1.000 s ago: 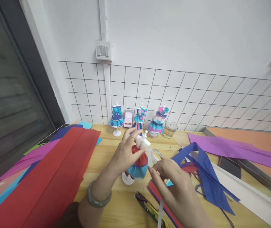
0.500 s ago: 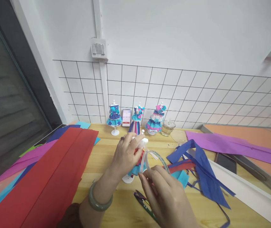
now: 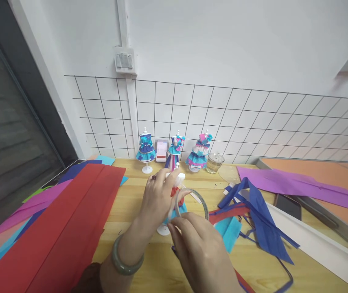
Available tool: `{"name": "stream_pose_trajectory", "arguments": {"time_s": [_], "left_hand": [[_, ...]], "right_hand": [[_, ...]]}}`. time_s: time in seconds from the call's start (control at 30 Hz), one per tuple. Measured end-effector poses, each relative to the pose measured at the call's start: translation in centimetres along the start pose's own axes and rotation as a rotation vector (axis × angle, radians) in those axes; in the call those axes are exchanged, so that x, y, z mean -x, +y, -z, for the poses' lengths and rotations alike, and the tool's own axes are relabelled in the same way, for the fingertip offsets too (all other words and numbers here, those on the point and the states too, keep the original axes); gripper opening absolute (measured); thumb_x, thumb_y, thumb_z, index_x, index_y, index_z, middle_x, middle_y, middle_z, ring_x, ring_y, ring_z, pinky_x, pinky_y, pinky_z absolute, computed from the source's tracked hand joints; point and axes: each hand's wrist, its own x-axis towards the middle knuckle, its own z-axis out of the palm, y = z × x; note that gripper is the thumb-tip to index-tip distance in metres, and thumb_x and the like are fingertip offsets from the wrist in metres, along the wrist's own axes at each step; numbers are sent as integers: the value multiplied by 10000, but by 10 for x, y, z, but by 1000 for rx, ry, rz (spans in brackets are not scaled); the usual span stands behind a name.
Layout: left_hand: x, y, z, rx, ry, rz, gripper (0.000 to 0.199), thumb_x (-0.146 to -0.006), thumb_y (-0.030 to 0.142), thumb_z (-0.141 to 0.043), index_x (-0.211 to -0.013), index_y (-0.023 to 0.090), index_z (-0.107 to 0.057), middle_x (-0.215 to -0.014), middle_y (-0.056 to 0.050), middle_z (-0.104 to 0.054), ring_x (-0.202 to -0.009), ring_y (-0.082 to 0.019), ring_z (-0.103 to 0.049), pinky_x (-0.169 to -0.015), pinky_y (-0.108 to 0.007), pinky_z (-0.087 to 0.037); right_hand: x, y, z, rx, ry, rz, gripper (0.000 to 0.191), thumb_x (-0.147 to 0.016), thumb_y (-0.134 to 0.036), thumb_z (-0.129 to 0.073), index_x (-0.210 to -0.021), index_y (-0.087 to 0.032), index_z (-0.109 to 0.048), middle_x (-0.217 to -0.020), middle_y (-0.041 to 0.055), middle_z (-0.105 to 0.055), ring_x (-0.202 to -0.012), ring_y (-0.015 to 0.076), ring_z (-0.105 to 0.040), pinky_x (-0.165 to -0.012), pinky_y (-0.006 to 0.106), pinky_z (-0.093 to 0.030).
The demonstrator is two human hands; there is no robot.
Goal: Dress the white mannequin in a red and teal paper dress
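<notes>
My left hand (image 3: pixel 157 195) is closed around a small white dress form (image 3: pixel 179 179) on a round stand, wrapped in red and light-blue fabric. In my right hand (image 3: pixel 202 248) is a ring-shaped roll of tape (image 3: pixel 204 205), tilted beside the form's right side. A pale strip from the roll runs by the form's front, partly behind my fingers; where its end sits is hidden. Under my right hand, only a small dark tip of the scissors (image 3: pixel 174 249) shows.
Three dressed miniature forms, including a blue one (image 3: pixel 145 148), stand at the back near a phone (image 3: pixel 162 150) and a glass cup (image 3: pixel 214 162). Red fabric (image 3: pixel 70 219) lies left. Blue fabric scraps (image 3: pixel 263 232), purple fabric (image 3: pixel 283 185) and a dark phone (image 3: pixel 288 206) lie right.
My right hand has moved left with the tape roll, which has turned and sits closer to the dress form. The scissors are now mostly covered. My left hand keeps its hold.
</notes>
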Motion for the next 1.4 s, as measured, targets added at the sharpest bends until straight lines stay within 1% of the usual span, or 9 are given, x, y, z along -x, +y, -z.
{"name": "stream_pose_trajectory", "arguments": {"time_s": [0.23,0.5,0.7,0.83,0.93,1.0,1.07,1.23,1.4], "left_hand": [[0,-7,-4,-88,-13,-78,490,-834,349,-574,-1282,229,-415,-1058,-81,-560,-860,-214,-596,-721,-326,-459],[0,-12,-12,44,162,-65,358,-842,299,-572,-1184,220,-506,-1060,-83,-593,-904,-205,-605,-805,-336,-469],[0,-14,-10,208,143,24,345,-872,273,-523,-1212,231,-484,-1146,-90,-557,-1020,-209,-568,-844,-342,-483],[-1,-14,-9,287,127,58,350,-876,273,-512,-1221,224,-481,-1193,-92,-532,-1111,-219,-522,-943,-374,-443],[-2,-16,-10,326,138,55,369,-868,286,-523,-1227,211,-478,-1213,-103,-522,-1128,-225,-518,-958,-382,-442],[-2,-18,-11,340,131,44,381,-855,288,-543,-1222,205,-484,-1197,-103,-531,-1132,-228,-519,-965,-383,-440],[-2,-18,-11,356,118,43,363,-852,288,-549,-1202,202,-503,-1165,-94,-543,-1140,-226,-514,-970,-374,-436],[-2,-17,-8,426,133,64,286,-893,268,-483,-1167,208,-539,-1109,-77,-553,-1120,-197,-525,-967,-343,-432],[-1,-17,-7,426,108,93,323,-919,261,-427,-1227,210,-510,-1164,-90,-540,-1147,-199,-502,-997,-365,-397]], "right_hand": [[3,-15,-15,106,42,65,210,-920,-181,-436,-958,-132,-638,-829,86,-691,-699,211,-604,-667,368,-394],[10,-28,-25,161,138,71,267,-924,-181,-399,-955,-129,-659,-949,111,-721,-839,264,-635,-752,432,-429],[18,-12,-3,78,149,54,215,-881,-153,-488,-1071,-171,-588,-1155,131,-644,-1090,295,-554,-852,466,-467],[42,34,19,-83,126,-143,207,-872,-112,-472,-1062,-164,-536,-1021,122,-651,-992,230,-599,-825,400,-500],[69,60,13,-53,-74,-289,122,-909,-170,-450,-925,-203,-567,-825,51,-672,-748,179,-643,-658,302,-533],[86,64,-1,-32,-266,-196,149,-918,-204,-447,-913,-208,-595,-784,33,-682,-694,174,-643,-617,285,-528],[102,60,-18,26,-319,-86,211,-933,-249,-421,-864,-203,-614,-721,28,-681,-661,180,-642,-599,284,-520],[123,50,-41,225,-160,146,466,-966,-135,-195,-808,-153,-633,-675,71,-696,-592,171,-647,-547,260,-496],[116,57,-23,45,-321,-48,338,-930,-119,-317,-851,-161,-643,-663,55,-687,-588,172,-648,-534,248,-505]]}}
